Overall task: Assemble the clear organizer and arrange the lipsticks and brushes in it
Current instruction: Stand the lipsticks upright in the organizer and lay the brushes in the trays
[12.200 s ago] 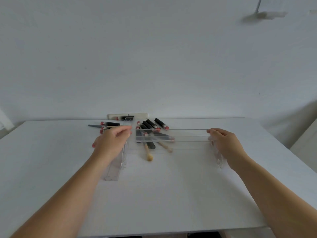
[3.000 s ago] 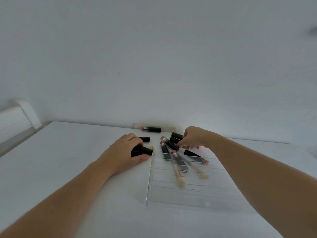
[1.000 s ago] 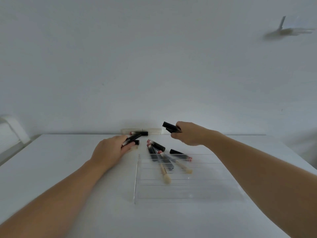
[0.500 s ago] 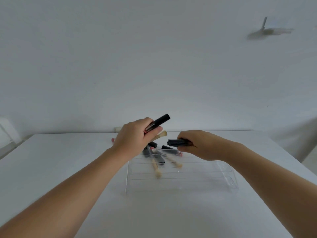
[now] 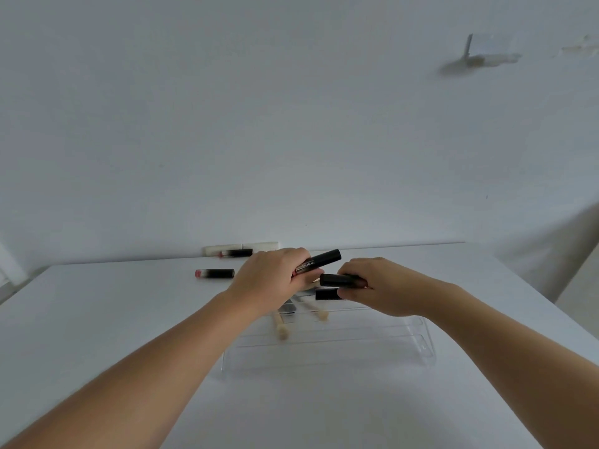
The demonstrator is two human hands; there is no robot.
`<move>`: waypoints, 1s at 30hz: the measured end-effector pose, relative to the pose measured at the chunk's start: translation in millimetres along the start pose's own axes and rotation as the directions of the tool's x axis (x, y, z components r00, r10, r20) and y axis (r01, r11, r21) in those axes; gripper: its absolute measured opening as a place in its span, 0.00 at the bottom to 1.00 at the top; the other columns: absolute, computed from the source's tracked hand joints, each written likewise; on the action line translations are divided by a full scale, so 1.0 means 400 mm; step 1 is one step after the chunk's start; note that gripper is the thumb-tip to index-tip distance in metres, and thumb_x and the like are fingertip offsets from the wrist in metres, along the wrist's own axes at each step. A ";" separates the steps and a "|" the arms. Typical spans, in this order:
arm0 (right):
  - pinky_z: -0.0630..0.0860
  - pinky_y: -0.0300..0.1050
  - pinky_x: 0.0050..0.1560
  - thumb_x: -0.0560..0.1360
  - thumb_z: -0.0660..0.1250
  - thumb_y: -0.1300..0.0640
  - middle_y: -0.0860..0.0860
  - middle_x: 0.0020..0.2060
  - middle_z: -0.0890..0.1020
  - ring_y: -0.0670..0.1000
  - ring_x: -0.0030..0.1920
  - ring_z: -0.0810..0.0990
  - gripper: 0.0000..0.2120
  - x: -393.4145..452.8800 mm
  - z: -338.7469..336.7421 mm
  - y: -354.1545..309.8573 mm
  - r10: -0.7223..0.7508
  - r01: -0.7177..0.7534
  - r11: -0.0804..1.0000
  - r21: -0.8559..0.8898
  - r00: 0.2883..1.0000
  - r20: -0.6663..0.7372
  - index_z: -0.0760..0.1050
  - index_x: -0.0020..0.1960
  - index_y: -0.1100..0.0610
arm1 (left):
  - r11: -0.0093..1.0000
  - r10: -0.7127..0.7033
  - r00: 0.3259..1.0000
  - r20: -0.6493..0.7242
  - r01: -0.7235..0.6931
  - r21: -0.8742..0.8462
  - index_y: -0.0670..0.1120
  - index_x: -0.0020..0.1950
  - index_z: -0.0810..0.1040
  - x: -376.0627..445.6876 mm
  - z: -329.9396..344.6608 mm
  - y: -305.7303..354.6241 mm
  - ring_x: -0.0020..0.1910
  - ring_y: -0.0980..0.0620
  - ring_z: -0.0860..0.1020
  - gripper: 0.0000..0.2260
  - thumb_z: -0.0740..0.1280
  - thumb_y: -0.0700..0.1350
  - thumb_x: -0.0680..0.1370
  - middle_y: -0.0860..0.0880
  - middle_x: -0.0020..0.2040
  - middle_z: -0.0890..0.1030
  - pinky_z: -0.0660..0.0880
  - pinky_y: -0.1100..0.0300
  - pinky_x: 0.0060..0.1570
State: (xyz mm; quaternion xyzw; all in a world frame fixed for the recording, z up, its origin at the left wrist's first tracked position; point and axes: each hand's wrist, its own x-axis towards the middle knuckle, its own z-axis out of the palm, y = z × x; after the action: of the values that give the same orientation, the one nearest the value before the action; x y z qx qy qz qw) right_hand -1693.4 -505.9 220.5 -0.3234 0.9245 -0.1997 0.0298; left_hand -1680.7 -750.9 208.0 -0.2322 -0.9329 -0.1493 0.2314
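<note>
A white table (image 5: 97,319) carries a clear organizer (image 5: 327,348), two loose lipsticks (image 5: 215,273) near its far edge, and two wooden-handled brushes (image 5: 281,330) under the organizer.

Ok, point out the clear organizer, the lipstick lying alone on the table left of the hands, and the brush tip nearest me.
Organizer (image 5: 424,351), head view, right end wall.
Lipstick (image 5: 215,273), head view, middle of its black barrel.
Brush (image 5: 282,333), head view, pale tip.

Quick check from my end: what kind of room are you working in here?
Likely a plain room at home, not a workshop, though little shows. A bare white table stands against a blank white wall, and the only items are lipsticks, brushes and a clear organizer.
</note>
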 end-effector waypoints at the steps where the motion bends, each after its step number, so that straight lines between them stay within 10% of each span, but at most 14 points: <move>1: 0.70 0.43 0.40 0.79 0.63 0.44 0.43 0.38 0.77 0.43 0.40 0.74 0.08 -0.001 0.002 0.003 0.013 -0.013 1.000 0.008 1.000 -0.001 0.72 0.42 0.44 | 1.000 0.012 1.000 0.001 -0.012 0.002 0.48 0.44 0.75 0.000 0.000 0.001 0.30 0.48 0.73 0.16 0.64 0.60 0.80 0.54 0.31 0.71 0.63 0.56 0.30; 10: 0.69 0.40 0.35 0.74 0.60 0.35 0.40 0.35 0.77 0.42 0.33 0.73 0.11 -0.017 0.012 0.022 0.037 -0.039 0.995 0.094 0.999 0.025 0.73 0.45 0.41 | 0.997 -0.010 0.999 0.031 0.012 -0.072 0.53 0.42 0.72 -0.007 -0.005 0.002 0.30 0.58 0.71 0.13 0.64 0.61 0.80 0.55 0.32 0.71 0.62 0.58 0.31; 20: 0.73 0.44 0.54 0.72 0.55 0.29 0.40 0.50 0.79 0.40 0.54 0.73 0.22 -0.039 -0.002 0.008 -0.011 0.012 0.999 -0.039 1.000 0.014 0.72 0.60 0.37 | 0.983 -0.008 0.997 0.073 0.021 -0.182 0.53 0.44 0.76 -0.007 -0.026 0.008 0.37 0.57 0.73 0.15 0.64 0.63 0.78 0.55 0.36 0.74 0.70 0.55 0.36; 30: 0.66 0.41 0.52 0.78 0.61 0.34 0.36 0.51 0.72 0.43 0.52 0.69 0.22 -0.067 0.020 0.008 -0.055 0.061 0.977 -0.202 0.998 0.035 0.65 0.70 0.38 | 0.989 0.105 0.978 0.178 -0.084 -0.124 0.50 0.50 0.81 -0.050 -0.018 0.003 0.46 0.58 0.71 0.23 0.59 0.68 0.77 0.57 0.44 0.73 0.74 0.51 0.46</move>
State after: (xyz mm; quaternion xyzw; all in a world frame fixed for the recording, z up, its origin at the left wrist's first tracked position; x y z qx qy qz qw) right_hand -1672.8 -490.1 209.9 -0.3543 0.9297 -0.1002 0.0043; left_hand -1661.7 -759.8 204.3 -0.3023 -0.9278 -0.1700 0.1374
